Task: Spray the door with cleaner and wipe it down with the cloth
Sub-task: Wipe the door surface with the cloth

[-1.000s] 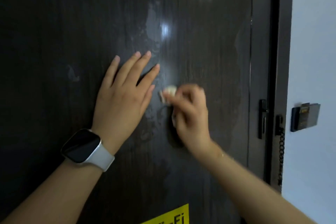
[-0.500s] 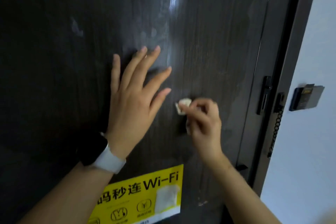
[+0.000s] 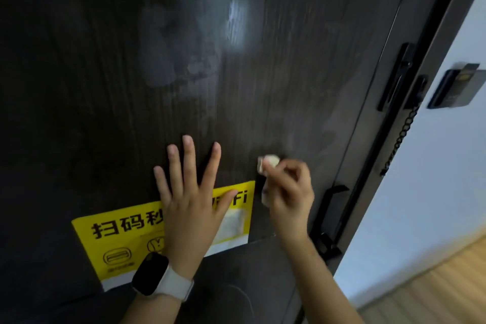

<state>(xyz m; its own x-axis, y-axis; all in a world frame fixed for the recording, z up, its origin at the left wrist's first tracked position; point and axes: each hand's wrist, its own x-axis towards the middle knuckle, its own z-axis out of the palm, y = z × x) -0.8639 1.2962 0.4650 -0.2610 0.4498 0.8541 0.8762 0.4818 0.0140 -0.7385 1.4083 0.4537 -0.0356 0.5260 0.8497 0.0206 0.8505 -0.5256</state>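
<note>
My left hand [image 3: 188, 208] lies flat with fingers spread on the dark door [image 3: 289, 73], partly over the yellow sticker [image 3: 118, 239], to brace me — my right hand [image 3: 288, 192], just right of it, pinches the wadded cloth [image 3: 268, 162] against the panel to wipe.

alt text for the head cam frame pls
A right hand pinches a small pale cloth against a dark wood-grain door. The left hand, wearing a smartwatch, rests flat over a yellow Wi-Fi sticker.
</note>
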